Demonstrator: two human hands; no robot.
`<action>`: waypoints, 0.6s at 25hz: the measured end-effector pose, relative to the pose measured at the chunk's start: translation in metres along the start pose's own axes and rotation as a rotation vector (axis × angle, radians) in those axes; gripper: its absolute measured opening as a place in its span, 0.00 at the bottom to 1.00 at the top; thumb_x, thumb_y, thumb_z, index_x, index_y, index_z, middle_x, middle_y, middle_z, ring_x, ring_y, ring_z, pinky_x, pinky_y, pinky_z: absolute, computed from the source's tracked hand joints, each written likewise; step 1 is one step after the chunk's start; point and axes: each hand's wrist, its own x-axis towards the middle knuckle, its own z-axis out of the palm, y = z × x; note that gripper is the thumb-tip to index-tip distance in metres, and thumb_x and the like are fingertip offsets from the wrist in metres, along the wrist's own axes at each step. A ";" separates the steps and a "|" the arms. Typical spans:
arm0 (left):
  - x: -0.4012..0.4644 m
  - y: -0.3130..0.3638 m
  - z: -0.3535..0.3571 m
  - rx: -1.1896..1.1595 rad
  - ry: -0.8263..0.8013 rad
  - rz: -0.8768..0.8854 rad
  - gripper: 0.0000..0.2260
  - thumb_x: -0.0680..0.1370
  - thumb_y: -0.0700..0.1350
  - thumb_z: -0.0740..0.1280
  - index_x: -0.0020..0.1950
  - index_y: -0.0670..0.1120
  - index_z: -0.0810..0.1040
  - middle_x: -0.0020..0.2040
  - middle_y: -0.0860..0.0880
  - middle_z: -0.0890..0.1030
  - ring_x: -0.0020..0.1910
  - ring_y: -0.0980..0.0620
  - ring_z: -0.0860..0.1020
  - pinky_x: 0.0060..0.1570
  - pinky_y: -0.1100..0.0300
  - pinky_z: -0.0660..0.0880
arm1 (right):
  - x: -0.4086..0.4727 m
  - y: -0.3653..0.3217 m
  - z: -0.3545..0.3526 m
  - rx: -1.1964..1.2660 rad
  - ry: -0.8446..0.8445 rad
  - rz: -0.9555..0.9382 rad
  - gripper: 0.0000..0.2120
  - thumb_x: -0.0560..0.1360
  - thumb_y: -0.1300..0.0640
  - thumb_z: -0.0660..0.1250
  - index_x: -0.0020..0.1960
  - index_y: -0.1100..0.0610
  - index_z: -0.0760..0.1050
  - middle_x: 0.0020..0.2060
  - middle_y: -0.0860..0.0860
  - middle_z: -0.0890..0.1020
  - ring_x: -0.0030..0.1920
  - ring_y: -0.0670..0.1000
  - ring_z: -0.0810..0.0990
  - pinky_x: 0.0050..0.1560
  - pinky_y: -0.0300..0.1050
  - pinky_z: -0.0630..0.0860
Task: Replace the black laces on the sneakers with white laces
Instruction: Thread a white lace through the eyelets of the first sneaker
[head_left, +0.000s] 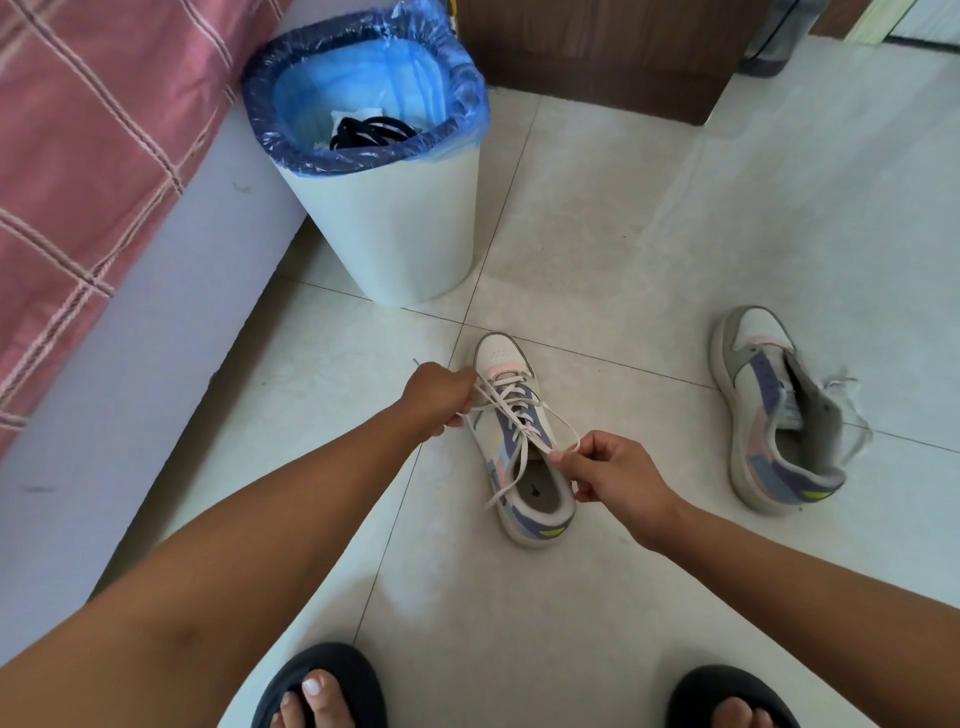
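Bright, even daylight fills the room, and the pale tiled floor (649, 218) gives back a soft sheen at upper right with no harsh glare. Shadows are faint and diffuse, just a soft one beside the white bin (395, 228). Focus is sharp in the centre; wide-angle bending curves the frame edges.

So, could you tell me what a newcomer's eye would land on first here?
Both hands, the left hand and the right hand, pull a white lace on the sneaker at mid-floor. The other sneaker lies on its side to the right, and black laces sit in the blue-lined bin behind.
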 end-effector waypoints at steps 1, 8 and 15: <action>0.001 0.000 -0.002 0.009 -0.013 -0.005 0.11 0.78 0.46 0.59 0.43 0.43 0.77 0.38 0.47 0.79 0.34 0.47 0.76 0.38 0.60 0.71 | 0.000 0.000 -0.001 0.005 0.002 0.010 0.12 0.72 0.60 0.72 0.35 0.60 0.70 0.31 0.53 0.76 0.26 0.44 0.71 0.32 0.38 0.73; -0.001 -0.011 -0.002 0.232 0.117 0.107 0.11 0.81 0.45 0.54 0.44 0.45 0.72 0.44 0.46 0.80 0.41 0.44 0.76 0.38 0.59 0.64 | -0.001 -0.002 -0.004 0.208 -0.005 0.102 0.10 0.73 0.60 0.70 0.35 0.58 0.72 0.33 0.54 0.78 0.32 0.49 0.74 0.38 0.42 0.72; -0.020 0.028 -0.028 -0.376 0.251 0.336 0.06 0.78 0.52 0.64 0.47 0.50 0.74 0.44 0.54 0.76 0.36 0.57 0.72 0.40 0.60 0.70 | 0.024 -0.037 0.017 0.523 -0.195 0.142 0.10 0.80 0.57 0.59 0.48 0.57 0.78 0.38 0.51 0.83 0.37 0.47 0.80 0.39 0.39 0.71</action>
